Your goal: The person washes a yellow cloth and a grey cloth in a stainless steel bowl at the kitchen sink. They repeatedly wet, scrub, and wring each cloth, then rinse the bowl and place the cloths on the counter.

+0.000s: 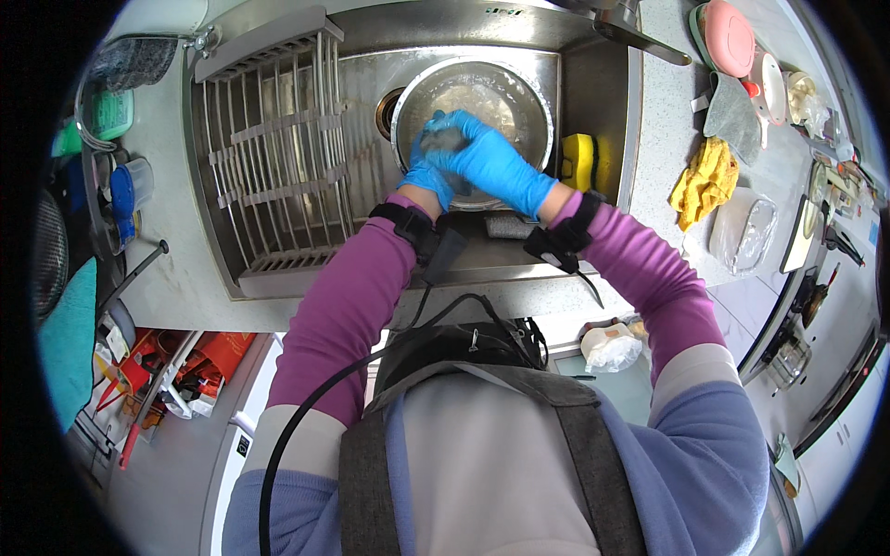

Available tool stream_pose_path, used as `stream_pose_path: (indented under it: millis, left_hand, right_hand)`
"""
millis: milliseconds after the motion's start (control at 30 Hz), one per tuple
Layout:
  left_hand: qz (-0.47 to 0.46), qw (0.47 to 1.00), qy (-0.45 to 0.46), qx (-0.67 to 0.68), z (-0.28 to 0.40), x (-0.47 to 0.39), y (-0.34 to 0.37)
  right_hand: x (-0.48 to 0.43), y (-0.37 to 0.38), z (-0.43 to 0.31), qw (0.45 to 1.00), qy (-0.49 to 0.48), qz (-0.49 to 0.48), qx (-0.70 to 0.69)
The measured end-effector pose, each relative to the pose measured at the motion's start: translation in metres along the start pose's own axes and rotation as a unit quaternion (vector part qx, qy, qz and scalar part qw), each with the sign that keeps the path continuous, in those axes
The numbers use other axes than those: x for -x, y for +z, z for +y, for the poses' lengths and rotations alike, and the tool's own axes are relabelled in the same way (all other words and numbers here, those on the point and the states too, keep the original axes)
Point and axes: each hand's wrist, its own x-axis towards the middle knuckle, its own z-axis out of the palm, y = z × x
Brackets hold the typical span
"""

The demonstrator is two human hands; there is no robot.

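Both my hands wear blue gloves and meet over the near left part of a round metal basin (511, 76) in the steel sink. A dark grey cloth or scouring pad (445, 141) is squeezed between my left hand (427, 177) and my right hand (490, 160). Its full shape is hidden by the fingers. Cloudy, bubbly water (480, 97) fills part of the basin. The sink drain (387, 115) shows just left of the basin's rim.
A slatted metal drying rack (278, 153) spans the sink's left side. A yellow sponge (577, 161) stands by the right wall, and a grey pad (510, 226) lies near the front. The faucet (633, 31) reaches in at top right. Yellow cloth (706, 182) lies on the right counter.
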Motion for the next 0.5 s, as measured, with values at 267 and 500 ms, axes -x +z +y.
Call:
stream_pose_path:
  millis: [267, 500]
  left_hand:
    - [0.194, 0.979, 0.035, -0.049, 0.02, 0.015, 0.025]
    - [0.231, 0.968, -0.081, -0.061, 0.022, 0.02, 0.023]
  right_hand:
    - [-0.063, -0.045, 0.085, 0.904, -0.03, 0.021, 0.427]
    - [-0.062, -0.022, 0.1, 0.981, 0.114, -0.086, 0.128]
